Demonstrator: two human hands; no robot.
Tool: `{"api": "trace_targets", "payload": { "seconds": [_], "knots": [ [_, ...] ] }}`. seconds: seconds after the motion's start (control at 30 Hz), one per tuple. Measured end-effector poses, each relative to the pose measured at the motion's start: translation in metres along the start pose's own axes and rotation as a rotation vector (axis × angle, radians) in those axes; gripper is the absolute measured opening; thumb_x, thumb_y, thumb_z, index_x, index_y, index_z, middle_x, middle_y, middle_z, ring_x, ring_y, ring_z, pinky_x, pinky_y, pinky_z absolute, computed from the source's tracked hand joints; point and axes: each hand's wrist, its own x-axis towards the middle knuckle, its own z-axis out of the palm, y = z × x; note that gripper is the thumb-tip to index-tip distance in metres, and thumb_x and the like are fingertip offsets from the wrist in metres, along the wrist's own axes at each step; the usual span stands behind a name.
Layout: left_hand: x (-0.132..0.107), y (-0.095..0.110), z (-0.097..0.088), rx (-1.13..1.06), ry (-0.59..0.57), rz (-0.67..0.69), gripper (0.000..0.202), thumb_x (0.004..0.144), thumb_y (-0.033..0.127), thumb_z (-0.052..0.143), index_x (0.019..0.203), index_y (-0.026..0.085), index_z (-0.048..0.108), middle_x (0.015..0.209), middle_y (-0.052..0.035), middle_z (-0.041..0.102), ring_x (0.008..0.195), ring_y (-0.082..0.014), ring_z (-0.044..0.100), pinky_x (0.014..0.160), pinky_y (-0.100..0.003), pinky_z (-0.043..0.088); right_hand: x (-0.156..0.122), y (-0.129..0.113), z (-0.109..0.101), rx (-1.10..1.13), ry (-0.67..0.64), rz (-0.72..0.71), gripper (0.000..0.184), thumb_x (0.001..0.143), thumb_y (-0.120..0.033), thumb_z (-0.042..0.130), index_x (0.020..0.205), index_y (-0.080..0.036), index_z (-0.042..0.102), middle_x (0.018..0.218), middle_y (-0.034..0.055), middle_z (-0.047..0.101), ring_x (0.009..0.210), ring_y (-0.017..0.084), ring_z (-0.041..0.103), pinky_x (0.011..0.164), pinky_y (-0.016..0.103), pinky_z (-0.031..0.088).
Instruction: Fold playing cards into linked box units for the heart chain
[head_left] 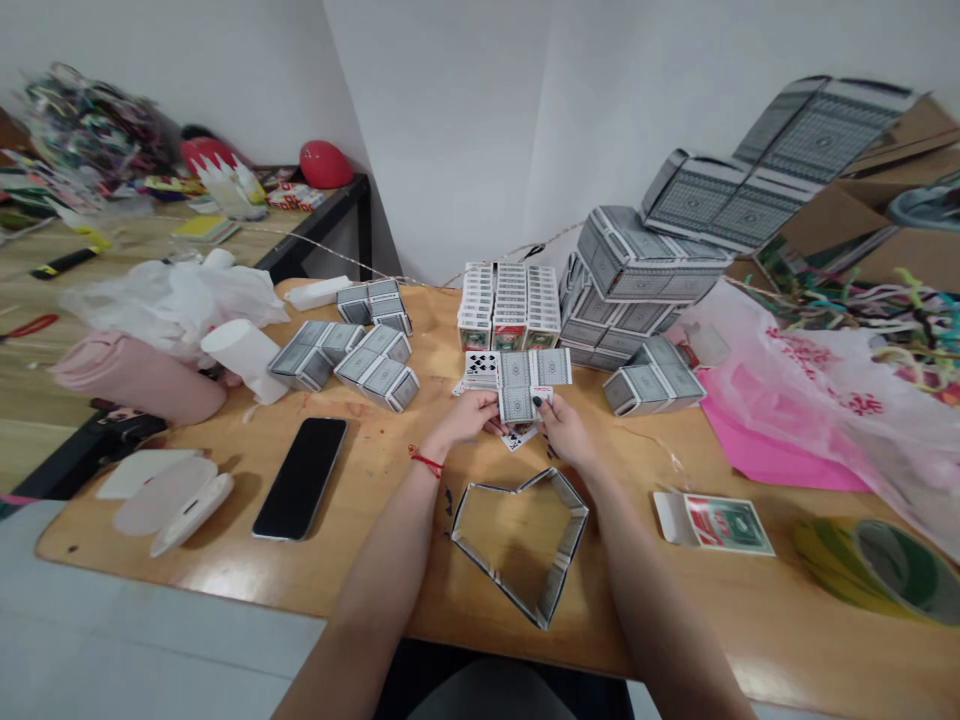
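Both my hands meet over the middle of the wooden table (360,560), pinching one folded playing card (517,402) with a grey patterned back. My left hand (466,418), with a red string on its wrist, grips the card's left side. My right hand (564,430) grips its right side with dark-nailed fingers. Just behind the card lie more folded cards (536,366) and a face-up spade card (481,366). Another card (519,437) lies under my hands. Close to me stands a heart-shaped outline (520,540) made of folded cards on edge.
Rows of card decks (510,305) and stacked grey card cartons (637,270) stand behind. More folded card blocks (360,355) lie at left, near a black phone (301,477). An empty card box (712,520), a tape roll (885,570) and plastic bags (825,400) lie at right.
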Motion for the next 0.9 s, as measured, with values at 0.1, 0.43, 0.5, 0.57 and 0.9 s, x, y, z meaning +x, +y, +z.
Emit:
{"api": "trace_targets", "payload": {
  "seconds": [0.1,0.43,0.5,0.57,0.9],
  "knots": [
    [0.0,0.0,-0.002,-0.038,-0.022,0.004,0.017,0.075,0.026,0.054,0.08,0.011,0.062,0.065,-0.0038,0.066,0.058,-0.0122,0.062,0.059,-0.024,0.052,0.0,0.0,0.0,0.013,-0.002,0.008,0.037,0.078,-0.056,0.039,0.081,-0.02,0.049,0.058,-0.0045,0.043,0.047,0.009,0.039,0.045,0.02,0.035],
    [0.004,-0.008,0.006,-0.373,-0.075,0.004,0.046,0.068,0.019,0.046,0.114,0.019,0.049,0.087,-0.0045,0.066,0.061,-0.0167,0.063,0.05,-0.028,0.052,-0.006,-0.012,-0.003,0.118,-0.052,0.068,0.032,0.076,-0.053,0.044,0.076,-0.021,0.043,0.049,-0.0081,0.036,0.034,0.007,0.033,0.03,0.018,0.031],
    [0.005,-0.008,0.009,-0.399,-0.107,0.018,0.049,0.07,0.022,0.045,0.118,0.019,0.045,0.086,-0.0053,0.066,0.062,-0.0179,0.064,0.049,-0.028,0.052,-0.006,-0.013,-0.003,0.15,-0.047,0.062,0.031,0.076,-0.052,0.044,0.077,-0.021,0.044,0.048,-0.0084,0.037,0.033,0.007,0.033,0.03,0.019,0.031],
    [0.005,-0.008,0.011,-0.411,-0.115,0.021,0.044,0.074,0.029,0.043,0.116,0.017,0.047,0.083,-0.0074,0.067,0.063,-0.0185,0.064,0.05,-0.028,0.052,-0.006,-0.013,-0.002,0.176,-0.036,0.055,0.03,0.076,-0.051,0.046,0.077,-0.021,0.044,0.048,-0.0084,0.038,0.033,0.007,0.034,0.03,0.02,0.032],
    [0.011,-0.01,0.026,-0.18,0.102,0.019,0.035,0.08,0.036,0.049,0.107,0.015,0.051,0.071,-0.0046,0.067,0.049,-0.0127,0.059,0.051,-0.027,0.052,-0.004,-0.006,0.0,0.199,-0.017,-0.003,0.026,0.074,-0.046,0.051,0.078,-0.02,0.045,0.049,-0.0079,0.045,0.034,0.007,0.039,0.031,0.02,0.037]
  ]
}}
